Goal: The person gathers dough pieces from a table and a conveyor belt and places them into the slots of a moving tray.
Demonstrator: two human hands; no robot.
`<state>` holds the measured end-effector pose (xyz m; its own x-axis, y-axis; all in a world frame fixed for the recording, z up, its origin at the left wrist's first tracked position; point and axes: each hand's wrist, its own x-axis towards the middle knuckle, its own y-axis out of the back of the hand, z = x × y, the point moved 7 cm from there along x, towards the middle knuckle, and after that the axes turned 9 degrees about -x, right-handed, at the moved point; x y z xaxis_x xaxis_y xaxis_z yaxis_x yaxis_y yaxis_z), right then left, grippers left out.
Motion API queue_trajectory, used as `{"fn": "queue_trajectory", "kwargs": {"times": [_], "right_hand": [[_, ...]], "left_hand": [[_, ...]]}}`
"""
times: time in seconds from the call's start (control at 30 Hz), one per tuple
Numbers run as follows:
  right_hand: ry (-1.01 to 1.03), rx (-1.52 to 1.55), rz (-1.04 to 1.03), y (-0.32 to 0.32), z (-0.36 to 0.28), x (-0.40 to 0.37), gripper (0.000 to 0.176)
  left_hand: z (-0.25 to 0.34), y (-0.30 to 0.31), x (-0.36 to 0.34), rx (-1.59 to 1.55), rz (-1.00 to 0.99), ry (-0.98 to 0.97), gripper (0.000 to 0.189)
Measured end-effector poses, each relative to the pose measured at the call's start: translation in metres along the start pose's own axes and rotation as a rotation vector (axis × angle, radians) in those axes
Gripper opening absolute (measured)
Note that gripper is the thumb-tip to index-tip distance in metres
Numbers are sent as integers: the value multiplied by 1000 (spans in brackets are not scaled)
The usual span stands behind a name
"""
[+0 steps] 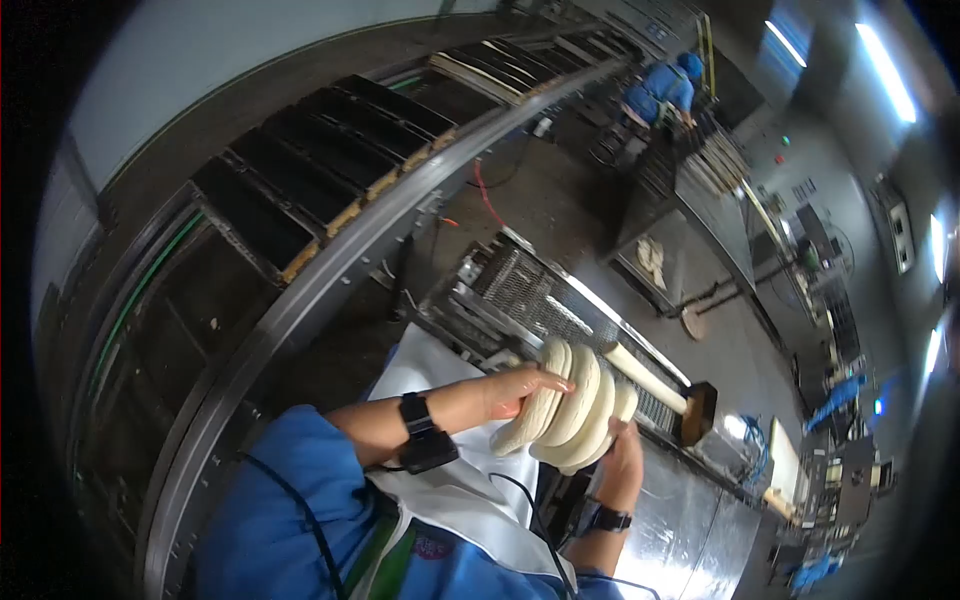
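Dough [582, 408] could sag and slip, I fear: soft-looking loops, held between half-curled left hand [522, 390] and right hand [624, 452].

Smooth matt dough [583, 392] beside glossy, probably steel tabletop [685, 510]

Mesh belt [525, 285]: pale dough roll [645, 376] lying lengthwise. Curved conveyor [268, 332], left: row of dark trays [312, 165], set crosswise; farther along, more trays, pale strips showing. Steel table [722, 222], beyond: trays [715, 165] near far end; dough pieces [650, 262] on lower shelf [672, 290]. Floor [560, 185]: red cord [486, 192].
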<state>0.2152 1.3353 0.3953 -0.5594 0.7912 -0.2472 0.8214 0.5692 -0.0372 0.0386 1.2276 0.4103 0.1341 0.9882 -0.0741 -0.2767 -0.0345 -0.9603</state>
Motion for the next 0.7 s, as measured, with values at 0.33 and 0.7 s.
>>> {"fn": "queue_trajectory", "kwargs": {"times": [0.33,0.7], "right_hand": [[534,-657,-858,-427,-262,72,52],[943,-1412,-314,-278,-47,242,34]], "left_hand": [[272,-64,-291,250,296,-1026,31],[254,113,-456,1437,1313,-554,48]]}}
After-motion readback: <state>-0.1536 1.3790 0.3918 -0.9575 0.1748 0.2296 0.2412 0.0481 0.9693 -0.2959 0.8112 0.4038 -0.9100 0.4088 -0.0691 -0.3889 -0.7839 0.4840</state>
